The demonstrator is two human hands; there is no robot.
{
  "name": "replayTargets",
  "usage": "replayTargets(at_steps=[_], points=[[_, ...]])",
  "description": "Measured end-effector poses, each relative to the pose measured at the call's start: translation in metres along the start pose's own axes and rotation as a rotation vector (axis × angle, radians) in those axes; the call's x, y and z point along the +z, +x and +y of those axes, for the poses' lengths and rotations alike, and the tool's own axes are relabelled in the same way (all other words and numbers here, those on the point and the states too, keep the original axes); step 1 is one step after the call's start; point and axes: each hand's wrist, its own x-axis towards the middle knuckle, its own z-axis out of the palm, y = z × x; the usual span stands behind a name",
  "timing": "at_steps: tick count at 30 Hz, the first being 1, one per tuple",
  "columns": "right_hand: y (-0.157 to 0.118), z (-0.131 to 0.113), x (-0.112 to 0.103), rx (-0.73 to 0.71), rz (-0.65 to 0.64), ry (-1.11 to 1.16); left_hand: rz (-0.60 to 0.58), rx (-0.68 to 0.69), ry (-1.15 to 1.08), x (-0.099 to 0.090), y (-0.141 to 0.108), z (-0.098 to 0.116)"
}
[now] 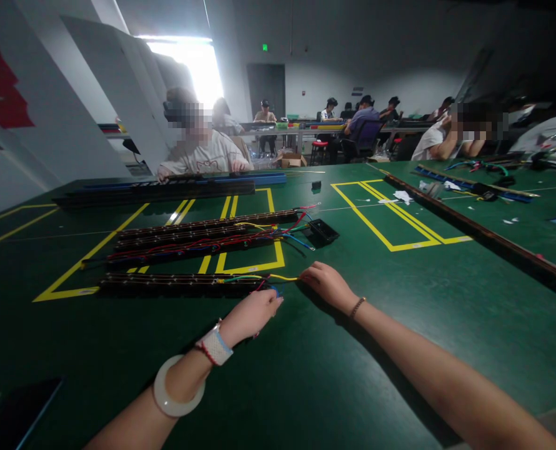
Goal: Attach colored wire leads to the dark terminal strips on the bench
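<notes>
A long dark strip (pixel 165 284) with wires at its right end lies on the green table nearest me. From that end a yellow-green wire (pixel 282 277) runs to my right hand (pixel 322 281), whose fingers are pinched on its tip. My left hand (pixel 254 311) is closed at the strip's right end, around blue and red wires (pixel 274 292); most of its fingers are hidden from view. Beyond lie several similar dark strips (pixel 188 240) with red, blue and yellow wires, and a small black box (pixel 323 231) stands by their ends.
Yellow tape rectangles (pixel 395 247) mark the green table (pixel 376 375). At the right a long dark bar (pixel 475 234) slants across it, near white paper scraps (pixel 403 197). Long dark and blue rails (pixel 165 190) lie at the far left, before a seated person (pixel 207 153).
</notes>
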Motion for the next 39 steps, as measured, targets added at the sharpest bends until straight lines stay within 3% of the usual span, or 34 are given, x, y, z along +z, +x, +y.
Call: replayTargets(at_steps=[3,9,11,15,20,24,28,31,33,37,39], points=[[0.000,-0.001,-0.001,0.005,-0.003,0.019,0.082,0.123,0.099,-0.004,-0.003,0.000],[0.000,-0.002,-0.002,-0.002,-0.002,0.018,0.187,0.121,0.004,-0.001,-0.001,-0.009],[-0.001,-0.002,-0.002,-0.006,-0.001,0.005,0.104,0.070,0.050,-0.003,0.000,-0.009],[-0.001,-0.002,-0.002,-0.006,-0.005,-0.012,-0.137,-0.163,0.050,-0.014,0.001,-0.006],[-0.001,-0.002,-0.002,-0.004,-0.009,-0.007,-0.170,-0.269,-0.294,-0.031,0.005,-0.010],[-0.002,-0.001,-0.002,-0.008,-0.005,-0.015,-0.271,-0.319,-0.647,-0.038,0.012,-0.020],[-0.002,-0.001,-0.002,-0.008,-0.008,-0.005,-0.240,-0.307,-0.717,-0.037,0.016,-0.022],[-0.001,-0.001,-0.001,0.012,-0.007,0.015,-0.147,-0.201,-0.613,-0.030,0.014,-0.017],[-0.001,-0.001,-0.001,0.025,-0.007,0.032,-0.033,-0.138,-0.395,-0.023,0.010,-0.011],[-0.001,-0.003,-0.002,0.007,-0.041,0.045,0.248,0.033,0.529,-0.009,0.001,0.001],[0.000,-0.005,-0.003,-0.001,-0.068,0.060,0.291,0.112,0.761,-0.001,-0.002,0.003]])
